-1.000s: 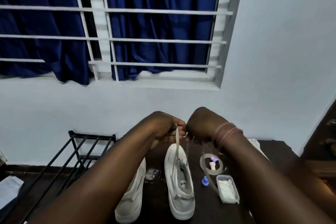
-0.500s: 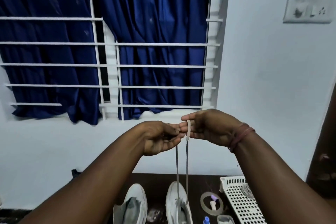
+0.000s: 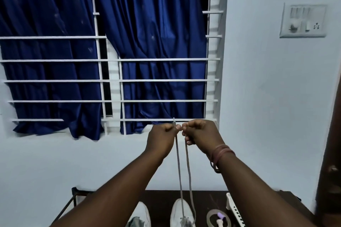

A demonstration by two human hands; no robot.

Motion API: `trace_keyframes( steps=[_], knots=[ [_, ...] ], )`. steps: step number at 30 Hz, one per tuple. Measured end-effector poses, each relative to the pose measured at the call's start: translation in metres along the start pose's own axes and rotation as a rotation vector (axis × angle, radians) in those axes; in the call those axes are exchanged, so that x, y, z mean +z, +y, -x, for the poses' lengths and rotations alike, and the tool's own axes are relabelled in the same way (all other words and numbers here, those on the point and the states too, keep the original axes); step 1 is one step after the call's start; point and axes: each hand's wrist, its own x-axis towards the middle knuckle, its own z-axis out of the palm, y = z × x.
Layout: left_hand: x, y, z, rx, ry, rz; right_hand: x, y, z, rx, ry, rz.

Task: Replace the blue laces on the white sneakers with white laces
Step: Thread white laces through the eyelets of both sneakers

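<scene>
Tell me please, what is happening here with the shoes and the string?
A person is lacing a white sneaker that stands on a dark table. Both hands are raised in front of the window, each holding one end of a pale lace: the left hand pinches one strand, with its tip sticking up, and the right hand grips the other. The two strands run down to the sneaker. A second sneaker stands to its left, with no lace visible on it.

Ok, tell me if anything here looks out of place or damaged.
Nothing looks damaged. The left hand and right hand pinch the two ends of the white lace, pulled up from the right sneaker. The blue curtain hangs bunched and uneven behind the window grille.
</scene>
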Motion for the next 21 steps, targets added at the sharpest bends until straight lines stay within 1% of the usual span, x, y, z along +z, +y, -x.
trace_keyframes(
  steps=[2,5,8,11,17,19,21],
  knots=[
    [0.005,0.000,-0.002,-0.022,0.022,0.061,0.005,0.011,-0.002,-0.017,0.013,0.065],
    [0.013,-0.004,-0.004,-0.034,-0.026,0.110,0.009,0.025,-0.004,-0.048,0.075,0.133],
    [0.023,-0.014,-0.003,-0.063,-0.057,0.142,0.010,0.037,-0.002,-0.046,0.126,0.131],
    [0.031,-0.034,0.003,-0.084,-0.065,0.144,0.009,0.052,0.004,-0.016,0.139,0.131],
    [0.044,-0.083,0.032,-0.114,-0.025,0.032,0.001,0.105,0.021,0.027,0.144,0.231],
    [0.048,-0.106,0.044,-0.141,-0.018,0.063,0.001,0.125,0.030,0.053,0.153,0.271],
    [0.052,-0.127,0.057,-0.212,-0.001,0.139,0.002,0.149,0.041,0.112,0.152,0.269]
  ],
)
